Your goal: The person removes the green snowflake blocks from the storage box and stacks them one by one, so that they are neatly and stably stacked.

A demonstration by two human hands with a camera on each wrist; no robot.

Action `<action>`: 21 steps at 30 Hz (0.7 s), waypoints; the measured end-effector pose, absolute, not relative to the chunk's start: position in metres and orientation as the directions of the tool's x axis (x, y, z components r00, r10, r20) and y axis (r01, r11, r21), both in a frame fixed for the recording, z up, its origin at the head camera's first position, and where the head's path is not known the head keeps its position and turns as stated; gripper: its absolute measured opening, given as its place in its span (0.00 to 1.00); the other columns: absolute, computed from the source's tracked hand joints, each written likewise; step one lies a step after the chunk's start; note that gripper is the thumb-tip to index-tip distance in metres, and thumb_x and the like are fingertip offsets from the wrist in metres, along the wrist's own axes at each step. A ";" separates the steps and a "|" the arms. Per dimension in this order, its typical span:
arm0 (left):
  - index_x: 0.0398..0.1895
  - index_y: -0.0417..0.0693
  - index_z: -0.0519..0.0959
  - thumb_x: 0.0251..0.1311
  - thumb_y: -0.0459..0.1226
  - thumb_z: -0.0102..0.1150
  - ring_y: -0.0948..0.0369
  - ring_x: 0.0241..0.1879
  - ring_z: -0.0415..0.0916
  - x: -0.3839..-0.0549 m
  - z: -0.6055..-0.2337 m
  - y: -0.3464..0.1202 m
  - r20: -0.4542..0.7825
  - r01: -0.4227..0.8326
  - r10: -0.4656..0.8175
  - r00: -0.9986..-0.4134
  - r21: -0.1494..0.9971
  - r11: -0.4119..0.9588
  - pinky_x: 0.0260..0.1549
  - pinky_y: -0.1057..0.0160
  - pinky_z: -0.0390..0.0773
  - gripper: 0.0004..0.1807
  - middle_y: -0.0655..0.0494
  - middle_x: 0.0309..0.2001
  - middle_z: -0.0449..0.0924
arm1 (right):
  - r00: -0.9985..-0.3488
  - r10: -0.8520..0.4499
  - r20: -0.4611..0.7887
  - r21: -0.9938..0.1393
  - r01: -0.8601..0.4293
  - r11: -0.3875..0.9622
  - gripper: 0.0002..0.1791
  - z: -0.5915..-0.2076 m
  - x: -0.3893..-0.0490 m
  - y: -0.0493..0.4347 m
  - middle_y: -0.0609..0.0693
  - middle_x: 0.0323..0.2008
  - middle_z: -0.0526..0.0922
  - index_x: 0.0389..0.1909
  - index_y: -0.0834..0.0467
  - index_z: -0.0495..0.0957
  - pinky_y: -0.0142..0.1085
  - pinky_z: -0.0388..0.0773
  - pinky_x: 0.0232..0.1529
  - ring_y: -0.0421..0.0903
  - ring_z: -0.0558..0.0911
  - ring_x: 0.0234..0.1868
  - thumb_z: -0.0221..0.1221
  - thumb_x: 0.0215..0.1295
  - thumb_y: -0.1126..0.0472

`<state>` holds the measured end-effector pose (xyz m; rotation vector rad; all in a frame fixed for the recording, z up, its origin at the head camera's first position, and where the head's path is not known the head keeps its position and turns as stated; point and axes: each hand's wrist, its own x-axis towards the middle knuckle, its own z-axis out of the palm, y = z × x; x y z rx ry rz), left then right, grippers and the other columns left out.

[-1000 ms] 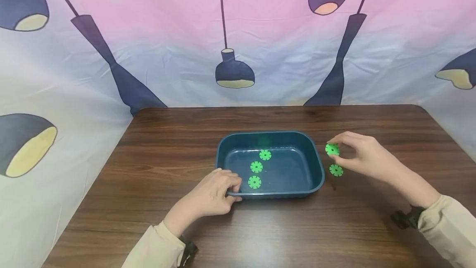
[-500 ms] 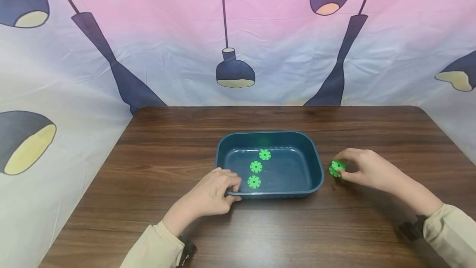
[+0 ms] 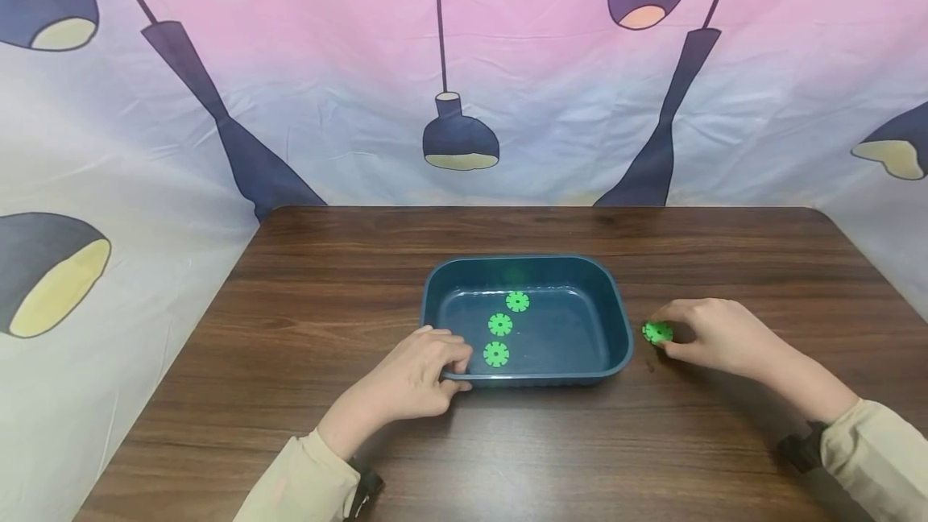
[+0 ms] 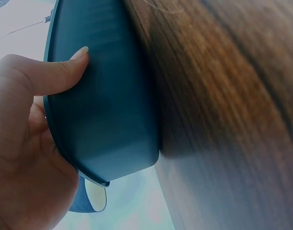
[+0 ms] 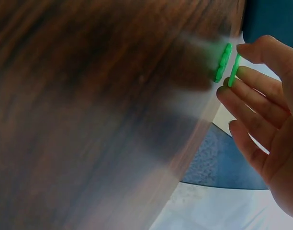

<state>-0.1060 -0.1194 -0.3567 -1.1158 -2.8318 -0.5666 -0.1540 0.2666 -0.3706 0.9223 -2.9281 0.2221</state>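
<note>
My left hand grips the near left corner of a dark teal tray. In the left wrist view its thumb presses the tray's outer wall, while the fingers go over the rim. Three green notched discs lie in a slanting row on the tray's floor. Right of the tray, my right hand pinches another green notched disc by its edges with thumb and fingertips. Close beneath it is a second green disc at the tabletop, with a narrow gap between the two in the right wrist view.
Both hands work over a brown wood-grain table. Behind it hangs a pink and blue cloth printed with dark lamps. A small dark mark shows on the wood near the right hand.
My right hand has brought its pinched disc toward me and down, over the other disc, which it now mostly covers in the head view. The left hand and tray have stayed put.
</note>
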 end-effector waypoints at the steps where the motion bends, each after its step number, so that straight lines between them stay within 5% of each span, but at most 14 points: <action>1: 0.11 0.54 0.58 0.41 0.39 0.61 0.69 0.19 0.52 -0.106 -0.357 -0.119 0.173 0.667 0.650 -0.740 0.317 0.674 0.22 0.71 0.51 0.19 0.67 0.13 0.52 | -0.818 -0.565 0.108 -0.110 -0.574 0.811 0.16 -0.371 -0.154 0.267 0.41 0.32 0.78 0.35 0.53 0.78 0.34 0.71 0.27 0.35 0.76 0.28 0.63 0.43 0.52; 21: 0.11 0.54 0.58 0.40 0.38 0.60 0.69 0.19 0.52 -0.106 -0.359 -0.120 0.187 0.670 0.648 -0.738 0.316 0.672 0.22 0.71 0.50 0.19 0.67 0.13 0.52 | -0.798 -0.580 0.166 -0.068 -0.596 0.800 0.15 -0.377 -0.158 0.266 0.39 0.25 0.73 0.30 0.53 0.77 0.31 0.66 0.22 0.32 0.69 0.23 0.63 0.43 0.49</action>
